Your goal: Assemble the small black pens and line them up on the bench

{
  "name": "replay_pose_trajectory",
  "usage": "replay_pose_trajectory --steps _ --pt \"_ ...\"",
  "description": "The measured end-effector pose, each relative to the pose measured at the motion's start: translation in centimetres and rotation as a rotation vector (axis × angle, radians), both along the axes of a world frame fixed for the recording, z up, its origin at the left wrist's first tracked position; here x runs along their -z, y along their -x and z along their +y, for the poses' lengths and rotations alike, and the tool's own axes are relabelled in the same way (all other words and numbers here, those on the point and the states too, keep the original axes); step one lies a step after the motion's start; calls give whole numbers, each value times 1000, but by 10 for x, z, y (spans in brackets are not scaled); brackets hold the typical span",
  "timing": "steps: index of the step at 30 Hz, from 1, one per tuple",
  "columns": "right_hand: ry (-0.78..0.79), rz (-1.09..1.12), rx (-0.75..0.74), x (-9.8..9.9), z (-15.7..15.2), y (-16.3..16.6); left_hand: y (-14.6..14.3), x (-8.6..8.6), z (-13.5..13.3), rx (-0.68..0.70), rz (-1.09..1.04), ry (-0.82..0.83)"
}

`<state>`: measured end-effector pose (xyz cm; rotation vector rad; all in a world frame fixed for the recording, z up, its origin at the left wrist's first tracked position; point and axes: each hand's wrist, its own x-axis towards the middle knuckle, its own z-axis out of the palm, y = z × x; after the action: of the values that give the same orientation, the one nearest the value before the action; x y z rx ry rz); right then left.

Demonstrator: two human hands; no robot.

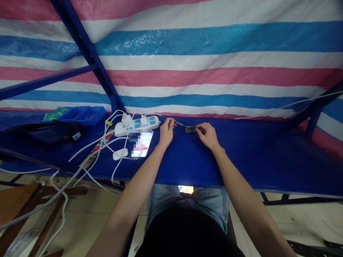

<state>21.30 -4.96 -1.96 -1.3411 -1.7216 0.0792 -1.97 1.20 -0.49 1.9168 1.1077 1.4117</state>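
Observation:
Above the blue tabletop (187, 160), my left hand (167, 132) pinches one end of a thin grey pen-like stick (180, 123). The stick slants down to the right, its far end over a small bundle of dark pen-like sticks (189, 129). These lie side by side on the table between my hands, with a dark band or block across their middle. At the bundle's right end, my right hand (208, 135) has its fingers closed on it. The fingertips partly hide that end, and the sticks are too small to name more exactly.
Left of my hands lie a white power strip (150, 122) with plugs, a lit phone (146, 144), a white adapter (120, 154) and tangled white cables. A blue tray (92, 115) and a black strap-like item (43, 132) sit farther left. A striped tarp (214, 78) hangs behind.

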Motion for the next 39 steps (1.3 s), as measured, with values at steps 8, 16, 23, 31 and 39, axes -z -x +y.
replay_pose_trajectory --steps 8,16,23,31,39 --pt "7 1 -29 0 0 2 -1 -1 -4 53 137 28" --pt "27 -18 -91 3 0 9 -2 -2 -7 177 309 -8" --pt "67 -144 -82 7 2 8 -3 -2 -7 219 247 -31" --pt "13 -77 -91 3 0 11 -5 1 -5 211 267 -56" --pt "41 -133 -97 1 -2 11 -3 0 -4 237 291 -43"
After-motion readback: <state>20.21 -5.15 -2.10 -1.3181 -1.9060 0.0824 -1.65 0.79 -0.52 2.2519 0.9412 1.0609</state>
